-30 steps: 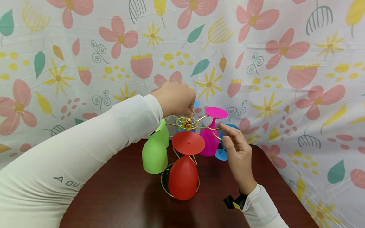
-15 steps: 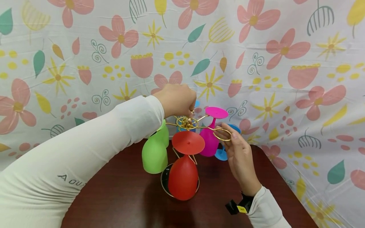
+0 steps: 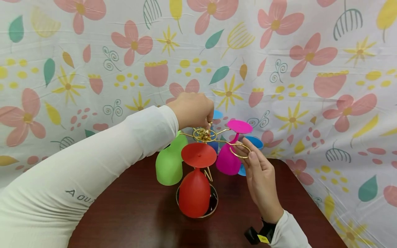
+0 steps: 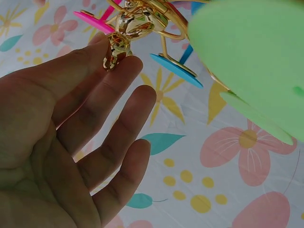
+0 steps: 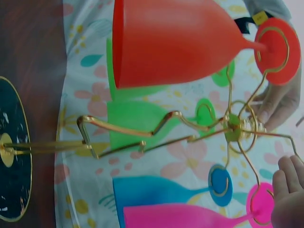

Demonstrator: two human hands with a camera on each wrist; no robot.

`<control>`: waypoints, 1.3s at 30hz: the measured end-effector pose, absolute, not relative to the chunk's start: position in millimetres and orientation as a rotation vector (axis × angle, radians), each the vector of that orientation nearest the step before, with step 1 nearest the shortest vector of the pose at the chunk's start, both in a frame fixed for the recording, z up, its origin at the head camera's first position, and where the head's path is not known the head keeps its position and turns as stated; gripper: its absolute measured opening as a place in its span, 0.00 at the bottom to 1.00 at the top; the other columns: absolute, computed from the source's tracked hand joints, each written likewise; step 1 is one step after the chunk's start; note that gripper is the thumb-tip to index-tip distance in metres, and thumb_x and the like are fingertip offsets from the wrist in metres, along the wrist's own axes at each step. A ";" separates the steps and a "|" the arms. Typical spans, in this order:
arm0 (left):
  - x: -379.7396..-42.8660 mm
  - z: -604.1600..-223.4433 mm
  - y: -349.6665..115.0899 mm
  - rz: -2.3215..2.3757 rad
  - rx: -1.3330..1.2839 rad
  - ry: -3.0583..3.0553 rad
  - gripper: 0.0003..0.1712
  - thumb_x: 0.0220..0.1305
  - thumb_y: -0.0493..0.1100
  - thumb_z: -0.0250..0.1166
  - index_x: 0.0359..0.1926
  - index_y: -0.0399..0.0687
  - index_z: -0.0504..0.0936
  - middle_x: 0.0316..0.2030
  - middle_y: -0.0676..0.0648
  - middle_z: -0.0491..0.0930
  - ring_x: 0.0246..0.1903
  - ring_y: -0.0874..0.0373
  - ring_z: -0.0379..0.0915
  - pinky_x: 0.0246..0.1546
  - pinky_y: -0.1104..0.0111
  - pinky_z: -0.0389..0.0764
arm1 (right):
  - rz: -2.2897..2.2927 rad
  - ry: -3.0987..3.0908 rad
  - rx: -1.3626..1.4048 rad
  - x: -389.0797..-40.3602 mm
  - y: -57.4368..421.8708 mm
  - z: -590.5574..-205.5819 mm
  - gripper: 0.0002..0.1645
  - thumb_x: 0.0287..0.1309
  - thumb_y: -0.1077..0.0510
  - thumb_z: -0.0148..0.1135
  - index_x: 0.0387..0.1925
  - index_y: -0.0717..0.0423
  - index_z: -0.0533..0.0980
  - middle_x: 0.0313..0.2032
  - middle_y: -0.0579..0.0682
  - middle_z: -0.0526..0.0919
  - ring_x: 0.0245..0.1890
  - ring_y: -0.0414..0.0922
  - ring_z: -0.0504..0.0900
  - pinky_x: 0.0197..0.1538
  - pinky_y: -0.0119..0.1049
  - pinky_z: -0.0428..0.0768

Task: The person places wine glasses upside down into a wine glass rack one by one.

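Observation:
A gold wire goblet rack on a dark round base (image 5: 16, 180) carries coloured plastic goblets upside down by their feet. My left hand (image 3: 193, 108) reaches over it and pinches the gold knob (image 4: 116, 50) at its top between thumb and fingers. My right hand (image 3: 262, 179) is at a bare wire ring (image 3: 240, 157) on the right, its extended fingers behind the ring and the thumb tip beside its edge. The red goblet (image 3: 194, 196) hangs in front, a magenta goblet (image 3: 227, 162) back right, green goblets (image 3: 169, 168) left, and a blue goblet (image 5: 156, 192) behind.
Another blue goblet (image 3: 254, 142) stands upright on the brown table (image 3: 133, 206), partly hidden behind the magenta one and my right hand. Flowered cloth (image 3: 279, 55) hangs close behind and along the right side of the table.
The rack has turned a little: the red goblet has shifted left and the magenta one right. My right hand's fingers have gone behind the ring; the left hand stays on the knob.

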State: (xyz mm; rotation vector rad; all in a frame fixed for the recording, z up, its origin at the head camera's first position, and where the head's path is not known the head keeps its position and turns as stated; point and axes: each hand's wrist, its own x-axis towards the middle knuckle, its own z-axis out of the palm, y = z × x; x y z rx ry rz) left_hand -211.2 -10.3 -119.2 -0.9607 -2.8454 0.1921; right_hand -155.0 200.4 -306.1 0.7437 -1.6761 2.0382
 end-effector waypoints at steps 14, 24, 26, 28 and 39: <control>-211.2 -117.3 -13.6 0.153 -0.977 -2.807 0.11 0.63 0.51 0.72 0.46 0.62 0.90 0.44 0.59 0.84 0.47 0.60 0.76 0.40 0.55 0.81 | 2.095 -1.537 0.770 -135.1 180.5 -306.7 0.26 0.79 0.62 0.40 0.72 0.68 0.60 0.64 0.64 0.73 0.66 0.56 0.71 0.69 0.42 0.64; -214.3 -120.3 -14.1 0.162 -0.961 -2.806 0.10 0.62 0.52 0.72 0.44 0.60 0.90 0.40 0.58 0.84 0.44 0.60 0.76 0.37 0.58 0.81 | 2.099 -1.549 0.771 -129.2 174.0 -311.0 0.26 0.79 0.64 0.39 0.72 0.70 0.60 0.63 0.63 0.75 0.67 0.54 0.71 0.69 0.42 0.65; -214.8 -120.4 -14.2 0.162 -0.961 -2.794 0.08 0.61 0.52 0.73 0.40 0.59 0.90 0.37 0.58 0.84 0.42 0.60 0.76 0.36 0.58 0.80 | 2.086 -1.557 0.787 -128.9 173.0 -311.9 0.26 0.79 0.65 0.38 0.72 0.71 0.60 0.63 0.63 0.75 0.66 0.54 0.71 0.69 0.42 0.65; -215.1 -120.3 -14.3 0.162 -0.960 -2.780 0.06 0.61 0.52 0.73 0.35 0.59 0.90 0.33 0.58 0.83 0.39 0.60 0.76 0.33 0.59 0.80 | 2.072 -1.558 0.808 -128.6 172.0 -312.5 0.26 0.78 0.66 0.38 0.72 0.72 0.59 0.63 0.64 0.75 0.67 0.55 0.71 0.69 0.42 0.65; -217.4 -121.4 -14.5 0.178 -0.946 -2.763 0.08 0.60 0.53 0.73 0.29 0.58 0.88 0.26 0.58 0.82 0.34 0.61 0.76 0.31 0.60 0.79 | 2.010 -1.604 0.886 -126.5 166.9 -317.2 0.25 0.77 0.68 0.39 0.71 0.69 0.63 0.64 0.63 0.74 0.68 0.55 0.69 0.69 0.43 0.64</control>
